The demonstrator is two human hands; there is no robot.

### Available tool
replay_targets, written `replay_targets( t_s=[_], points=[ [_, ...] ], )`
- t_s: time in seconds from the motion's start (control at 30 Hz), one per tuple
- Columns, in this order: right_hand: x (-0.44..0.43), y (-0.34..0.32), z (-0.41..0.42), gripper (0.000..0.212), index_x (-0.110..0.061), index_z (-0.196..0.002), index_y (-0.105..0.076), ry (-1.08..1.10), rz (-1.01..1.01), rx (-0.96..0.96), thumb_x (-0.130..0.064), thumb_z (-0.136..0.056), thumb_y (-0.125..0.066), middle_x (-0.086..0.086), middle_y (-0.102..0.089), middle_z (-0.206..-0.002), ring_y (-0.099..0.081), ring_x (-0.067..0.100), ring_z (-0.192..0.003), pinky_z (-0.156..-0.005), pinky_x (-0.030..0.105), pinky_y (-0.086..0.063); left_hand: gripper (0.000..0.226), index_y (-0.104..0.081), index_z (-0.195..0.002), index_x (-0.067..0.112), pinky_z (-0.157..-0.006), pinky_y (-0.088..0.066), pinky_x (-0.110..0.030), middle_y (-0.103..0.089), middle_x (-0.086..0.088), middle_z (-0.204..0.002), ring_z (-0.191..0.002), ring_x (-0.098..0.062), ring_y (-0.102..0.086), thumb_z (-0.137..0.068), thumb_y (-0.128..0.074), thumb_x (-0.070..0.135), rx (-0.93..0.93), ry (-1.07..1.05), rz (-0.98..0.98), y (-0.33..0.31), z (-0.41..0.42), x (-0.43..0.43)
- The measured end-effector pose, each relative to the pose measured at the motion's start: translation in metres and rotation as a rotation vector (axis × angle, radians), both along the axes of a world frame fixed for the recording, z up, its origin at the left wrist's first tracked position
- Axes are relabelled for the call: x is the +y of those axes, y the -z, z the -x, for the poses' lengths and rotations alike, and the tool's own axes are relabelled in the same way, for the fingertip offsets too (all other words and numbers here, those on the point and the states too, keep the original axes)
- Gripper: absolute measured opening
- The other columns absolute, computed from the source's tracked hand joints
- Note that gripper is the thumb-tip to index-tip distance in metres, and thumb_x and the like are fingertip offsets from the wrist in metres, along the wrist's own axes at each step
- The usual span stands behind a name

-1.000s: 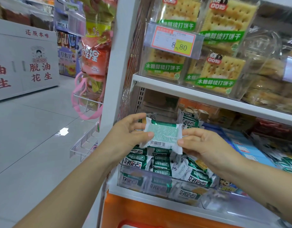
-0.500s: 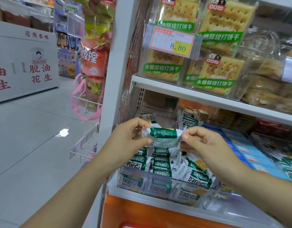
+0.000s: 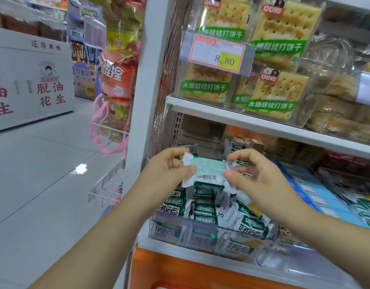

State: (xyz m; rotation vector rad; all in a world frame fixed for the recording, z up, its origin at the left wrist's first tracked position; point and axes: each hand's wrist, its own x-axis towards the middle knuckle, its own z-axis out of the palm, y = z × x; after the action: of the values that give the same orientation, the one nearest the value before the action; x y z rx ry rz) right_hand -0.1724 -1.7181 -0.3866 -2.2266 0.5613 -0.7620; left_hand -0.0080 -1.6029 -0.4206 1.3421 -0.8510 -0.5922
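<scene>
Snack packet point(image 3: 207, 172) above shelf bin point(image 3: 200, 232)

Shop — price tag point(image 3: 218, 53), stocked shelves point(image 3: 263, 126)

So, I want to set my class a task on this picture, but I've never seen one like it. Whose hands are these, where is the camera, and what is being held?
There is no machine here. A person wears one wide-angle camera on the head, looking forward and down, so you see their own two arms reaching out in a shop. The left hand and the right hand each pinch one end of a small white and green snack packet, with its barcode side facing the camera. Below it, a clear bin holds many more green and white packets. On the shelf above stand packs of crackers, with a price tag reading 8.80 in front of them.
</scene>
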Motion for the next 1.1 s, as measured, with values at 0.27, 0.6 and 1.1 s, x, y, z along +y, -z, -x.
replay_targets(
  t_s=[0.27, 0.6, 1.1],
  points=[
    [0.007, -0.01, -0.011, 0.033, -0.034, -0.104, -0.057, -0.072, 0.774, 0.268, -0.048, -0.076, -0.068, -0.018, -0.058, -0.104, -0.049, 0.005, -0.097, -0.088, 0.021, -0.03, 0.026, -0.056, -0.11, 0.013, -0.069, -0.059, -0.031, -0.069, -0.01, -0.092, -0.075, -0.018, -0.069, -0.087, -0.064, 0.005, 0.424, 0.085, 0.052, -0.009, 0.011, -0.001],
    [-0.026, -0.014, -0.024, 0.018, -0.021, -0.106, -0.06, 0.006, 0.518, 0.253, -0.015, -0.089, -0.063, -0.012, -0.059, -0.093, -0.054, -0.009, -0.076, -0.07, 0.007, -0.039, 0.019, -0.054, -0.097, 0.033, -0.08, -0.05, -0.02, -0.065, 0.01, -0.08, -0.089, -0.008, -0.066, -0.091, -0.059, 0.016, -0.16, -0.211, 0.036, -0.003, -0.003, 0.001],
    [-0.079, 0.012, -0.093, 0.033, -0.02, -0.122, -0.06, -0.142, 0.847, 0.912, -0.015, -0.089, -0.063, 0.004, -0.065, -0.115, -0.061, 0.021, -0.099, -0.087, 0.037, -0.05, 0.038, -0.047, -0.13, 0.03, -0.098, -0.029, -0.019, -0.048, 0.012, -0.137, -0.127, -0.006, -0.042, -0.094, -0.057, 0.023, -0.447, -0.224, -0.127, 0.03, -0.018, -0.003]
  ],
)
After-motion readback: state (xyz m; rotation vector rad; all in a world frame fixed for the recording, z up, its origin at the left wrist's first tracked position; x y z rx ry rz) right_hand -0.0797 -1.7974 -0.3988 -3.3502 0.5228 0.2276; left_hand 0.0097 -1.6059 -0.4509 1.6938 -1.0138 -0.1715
